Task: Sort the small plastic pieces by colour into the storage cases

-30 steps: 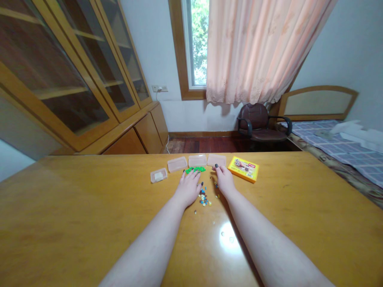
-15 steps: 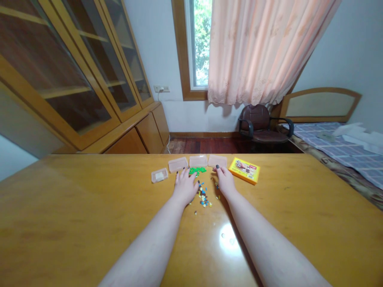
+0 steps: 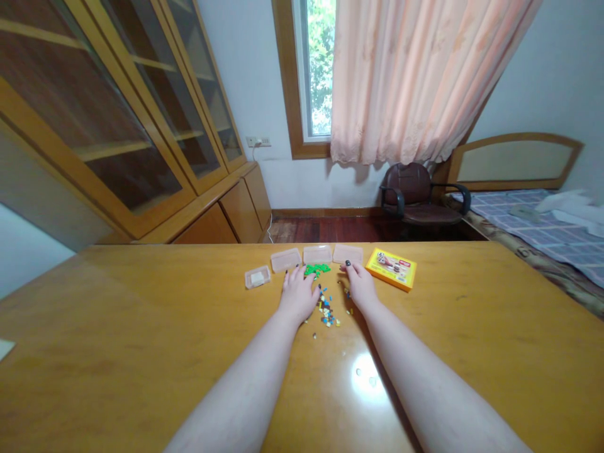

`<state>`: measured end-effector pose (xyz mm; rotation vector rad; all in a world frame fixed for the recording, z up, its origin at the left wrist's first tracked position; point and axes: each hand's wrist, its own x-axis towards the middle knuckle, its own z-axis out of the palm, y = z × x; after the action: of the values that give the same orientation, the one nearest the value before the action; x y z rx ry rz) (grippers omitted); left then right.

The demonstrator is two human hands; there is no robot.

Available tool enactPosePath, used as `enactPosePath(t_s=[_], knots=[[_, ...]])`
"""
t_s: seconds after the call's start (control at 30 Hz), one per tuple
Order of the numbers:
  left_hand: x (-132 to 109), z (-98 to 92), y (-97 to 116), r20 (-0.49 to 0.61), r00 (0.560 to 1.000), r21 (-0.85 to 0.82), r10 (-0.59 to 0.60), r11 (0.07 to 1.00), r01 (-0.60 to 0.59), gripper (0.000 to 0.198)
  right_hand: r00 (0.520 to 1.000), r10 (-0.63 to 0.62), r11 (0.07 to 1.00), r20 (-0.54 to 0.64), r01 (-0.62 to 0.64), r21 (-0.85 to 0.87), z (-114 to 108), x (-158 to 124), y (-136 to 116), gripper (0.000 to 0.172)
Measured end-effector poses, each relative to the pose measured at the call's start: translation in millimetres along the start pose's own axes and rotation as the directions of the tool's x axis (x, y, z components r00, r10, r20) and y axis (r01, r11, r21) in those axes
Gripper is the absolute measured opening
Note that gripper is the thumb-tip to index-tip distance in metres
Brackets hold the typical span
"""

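Note:
My left hand lies palm down with its fingers spread, between the green pieces and the mixed pile. The small green building pieces sit in a heap beyond its thumb. Beside that thumb is a loose pile of tiny building pieces, blue, white, brown and yellow. To the right of the pile, my right hand has its fingers curled in and thumb close to them; anything between them is hidden. A few small pieces lie by its palm.
Three clear plastic trays stand in a row behind the green pieces. A smaller tray with white pieces is at the left. A yellow box lies right of my right hand. The wooden table ends just behind the trays.
The whole view has shifted slightly, so everything appears a little farther right. Both hands keep nearly the same place and pose over the pieces.

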<state>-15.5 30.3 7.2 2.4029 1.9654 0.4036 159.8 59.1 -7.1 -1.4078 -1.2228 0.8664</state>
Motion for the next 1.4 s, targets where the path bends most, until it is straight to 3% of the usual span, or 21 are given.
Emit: enactPosePath(t_s=[0.37, 0.67, 0.97, 1.4], knots=[[0.4, 3.9, -0.6, 0.018, 0.999, -0.069, -0.027, 0.997, 0.028, 0.039, 1.0, -0.002, 1.0, -0.01, 0.001, -0.008, -1.5, -0.3, 1.0, 0.04], [0.7, 0.1, 2.1, -0.052, 0.998, -0.128, -0.038, 0.991, 0.031, 0.026, 1.0, -0.007, 1.0, -0.003, 0.007, 0.02, -1.2, 1.5, 5.9, 0.04], [1.3, 6.3, -2.2, -0.065, 0.998, -0.107, -0.003, 0.994, -0.004, 0.025, 1.0, -0.014, 0.999, -0.012, 0.014, 0.041, 0.0, 3.5, 8.2, 0.039], [1.3, -2.8, 0.9, -0.098, 0.995, -0.113, 0.007, 0.993, -0.018, 0.025, 1.0, 0.005, 1.0, -0.017, -0.005, 0.022, 0.2, 1.8, 3.8, 0.042]])
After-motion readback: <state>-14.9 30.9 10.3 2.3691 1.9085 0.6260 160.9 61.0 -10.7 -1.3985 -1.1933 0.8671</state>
